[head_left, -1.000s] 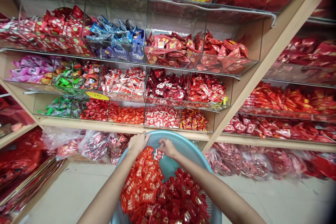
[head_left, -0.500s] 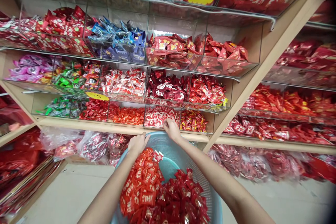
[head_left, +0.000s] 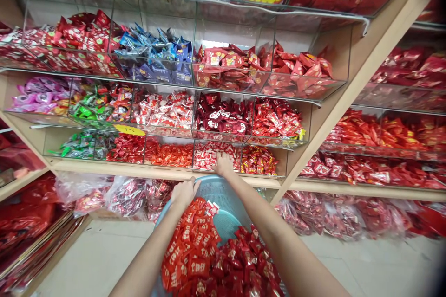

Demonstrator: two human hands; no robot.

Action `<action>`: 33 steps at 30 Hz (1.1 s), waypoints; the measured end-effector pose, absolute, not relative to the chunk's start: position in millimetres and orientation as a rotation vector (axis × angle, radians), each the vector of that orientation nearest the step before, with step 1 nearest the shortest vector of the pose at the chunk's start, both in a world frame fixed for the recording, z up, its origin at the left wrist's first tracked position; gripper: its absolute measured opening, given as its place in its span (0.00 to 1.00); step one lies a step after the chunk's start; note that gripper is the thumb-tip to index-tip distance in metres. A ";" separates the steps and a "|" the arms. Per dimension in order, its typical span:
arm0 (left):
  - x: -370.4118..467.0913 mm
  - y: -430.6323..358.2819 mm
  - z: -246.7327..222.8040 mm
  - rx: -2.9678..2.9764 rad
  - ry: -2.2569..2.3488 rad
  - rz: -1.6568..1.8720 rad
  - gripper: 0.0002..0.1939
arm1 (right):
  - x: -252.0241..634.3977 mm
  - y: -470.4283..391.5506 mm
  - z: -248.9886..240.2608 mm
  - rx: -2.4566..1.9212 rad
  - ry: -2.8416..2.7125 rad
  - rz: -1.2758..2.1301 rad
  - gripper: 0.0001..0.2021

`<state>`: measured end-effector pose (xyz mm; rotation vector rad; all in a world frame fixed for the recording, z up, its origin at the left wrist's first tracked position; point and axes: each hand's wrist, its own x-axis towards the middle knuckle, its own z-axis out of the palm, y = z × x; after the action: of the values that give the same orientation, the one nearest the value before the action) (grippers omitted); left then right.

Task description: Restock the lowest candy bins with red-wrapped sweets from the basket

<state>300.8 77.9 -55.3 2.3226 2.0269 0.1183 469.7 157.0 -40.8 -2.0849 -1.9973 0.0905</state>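
At the far left, a green heap of sweets [head_left: 78, 145] is held in the lowest row of the shelf [head_left: 121, 167], with clear bags [head_left: 127, 195] stored beneath. A yellow tag marked 15 [head_left: 128, 129] is fixed above this row. The far rim of a blue basket [head_left: 228, 220] is gripped by the left hand [head_left: 184, 192], its fingers curled over the edge. Below this hand, the basket is filled on its left side with orange packets [head_left: 191, 246]; at their far end a few small white-and-red sweets [head_left: 212, 208] are seen. More of these are piled in a bin [head_left: 200, 168] just beyond the basket, where the right hand [head_left: 223, 164] is placed, fingers bent downward; whether anything is pinched cannot be told. Dark red packets [head_left: 240, 264] are heaped in the basket's near right. Red-and-yellow sweets [head_left: 259, 160] are kept in the next bin rightward.
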 end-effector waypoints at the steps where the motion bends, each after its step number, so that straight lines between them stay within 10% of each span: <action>1: 301.0 77.8 -55.5 2.322 2.028 0.120 0.30 | 472.5 157.0 -41.1 -2.064 -2.011 0.083 0.30; 33: 303.1 76.6 -54.6 2.311 2.043 0.110 0.30 | 498.0 170.6 -40.2 -1.755 -1.750 0.225 0.14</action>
<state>303.1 76.6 -54.6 2.3105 2.0432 0.1097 498.0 170.6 -40.2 -1.7554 -1.7499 0.2252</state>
